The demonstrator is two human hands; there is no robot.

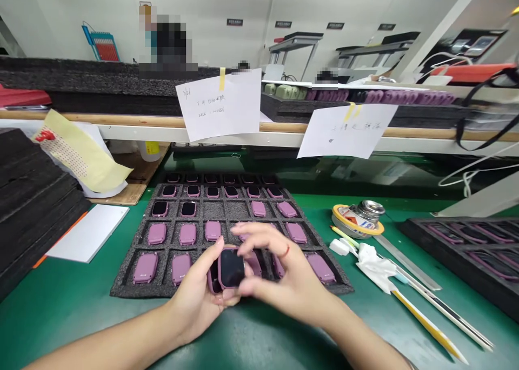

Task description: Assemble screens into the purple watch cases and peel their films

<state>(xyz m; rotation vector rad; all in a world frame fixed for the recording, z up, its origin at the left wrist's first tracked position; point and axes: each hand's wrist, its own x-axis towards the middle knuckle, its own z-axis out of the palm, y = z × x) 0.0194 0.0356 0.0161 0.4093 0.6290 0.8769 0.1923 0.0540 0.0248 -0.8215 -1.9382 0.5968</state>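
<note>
My left hand (pixel 203 300) is closed around a watch case (pixel 232 268) with a purple frame and a black screen facing up. The edge of what looks like a second purple watch case (pixel 214 280) shows just behind it in the same grip. My right hand (pixel 279 273) is beside it, thumb and fingers spread and slightly blurred; whether a fingertip touches the case I cannot tell. Under and beyond both hands lies a black foam tray (pixel 221 210) holding many purple watch cases, some screen up, some back up. Two of its pockets in the third row hold none.
At the right are a tape roll (pixel 357 221), a steel ruler (pixel 405 262), a white cloth (pixel 373 264), a yellow-handled tool (pixel 430 327) and another foam tray (pixel 466 251). Left are stacked black foam (pixel 32 197) and a white board (pixel 89 234). A shelf (pixel 279 135) with paper notes crosses behind.
</note>
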